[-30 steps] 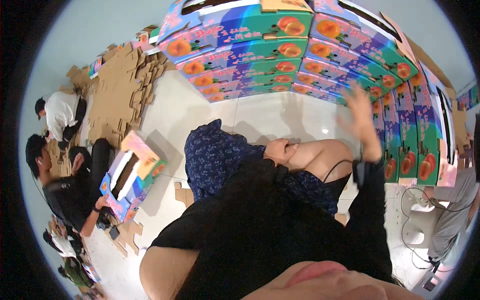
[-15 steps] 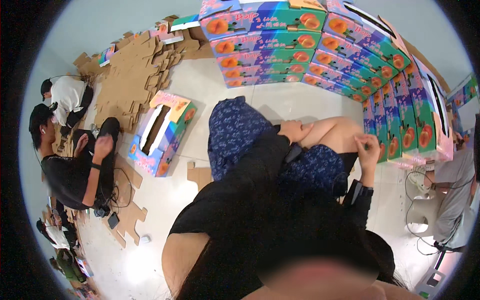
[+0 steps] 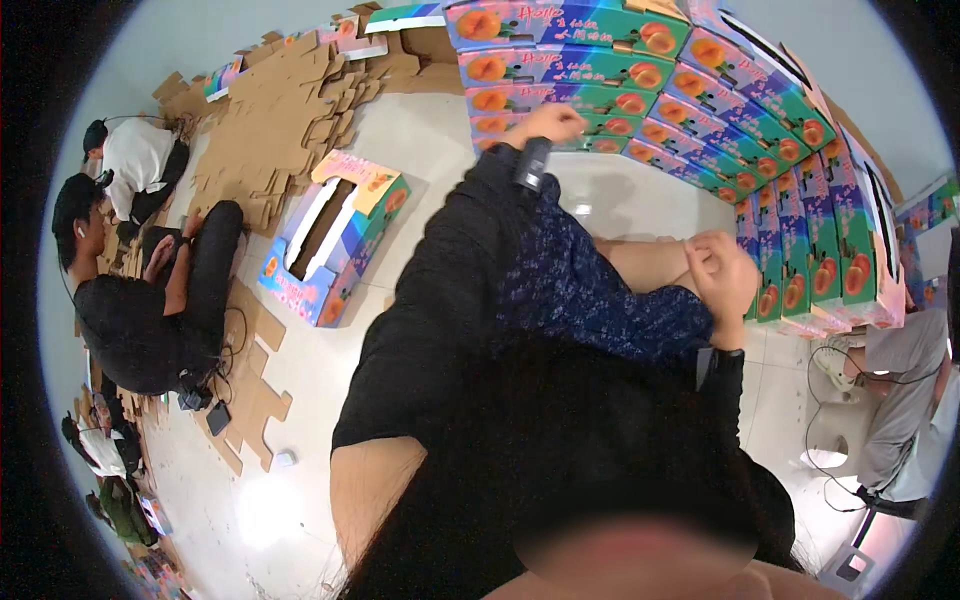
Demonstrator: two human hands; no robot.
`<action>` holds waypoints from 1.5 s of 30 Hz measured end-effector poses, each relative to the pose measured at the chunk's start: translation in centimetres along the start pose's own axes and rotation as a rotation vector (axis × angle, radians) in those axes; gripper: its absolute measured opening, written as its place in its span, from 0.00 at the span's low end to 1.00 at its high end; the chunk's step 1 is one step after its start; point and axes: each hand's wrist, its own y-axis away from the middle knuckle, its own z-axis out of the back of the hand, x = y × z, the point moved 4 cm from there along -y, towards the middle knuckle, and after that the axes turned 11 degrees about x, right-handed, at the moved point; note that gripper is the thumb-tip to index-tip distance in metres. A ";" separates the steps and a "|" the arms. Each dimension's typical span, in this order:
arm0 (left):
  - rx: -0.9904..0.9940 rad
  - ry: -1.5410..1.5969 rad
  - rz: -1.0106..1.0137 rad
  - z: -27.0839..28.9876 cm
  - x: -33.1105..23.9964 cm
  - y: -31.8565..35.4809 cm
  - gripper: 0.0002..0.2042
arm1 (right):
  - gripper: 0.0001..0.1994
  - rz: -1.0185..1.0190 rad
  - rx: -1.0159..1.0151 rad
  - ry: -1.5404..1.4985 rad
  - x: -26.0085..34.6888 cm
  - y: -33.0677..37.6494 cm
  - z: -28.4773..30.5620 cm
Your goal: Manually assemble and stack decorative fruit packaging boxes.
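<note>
My left hand (image 3: 545,125) is lifted beyond my knee, with its fingers loosely curled and nothing visible in them. Behind it stands a stack of printed fruit cartons (image 3: 560,65) in blue, pink and green; I cannot tell whether the hand touches them. My right hand (image 3: 724,277) is at my bare right knee, by the hem of my blue patterned skirt (image 3: 620,300). Its fingers are bent together in a pinch, and what lies between them, if anything, is hidden. To my left, a single fruit carton (image 3: 345,262) with a long slot in its top sits on the floor.
More stacked cartons (image 3: 700,140) curve round to my right. Flat brown cardboard pieces (image 3: 270,130) are piled at the far left. A person in black (image 3: 135,330) sits to the left, near cables and cardboard scraps. Someone in grey trousers (image 3: 900,400) is at the right edge.
My left hand has left my leg and moved forward and left, up to the front of the carton stack. My right hand stays by the knee, its fingers more curled. The view has shifted slightly.
</note>
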 end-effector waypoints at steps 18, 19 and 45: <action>-0.466 -0.764 1.124 18.3 19.7 42.7 0.45 | 0.03 -0.005 -0.002 -0.057 -7.4 1.2 -6.6; -0.340 -0.675 1.222 16.6 19.6 43.5 0.52 | 0.03 -0.008 -0.001 -0.031 -7.6 0.7 -6.4; -0.976 -1.176 0.822 6.5 6.0 36.9 0.45 | 0.08 -0.202 0.124 0.407 -10.5 -1.1 -5.1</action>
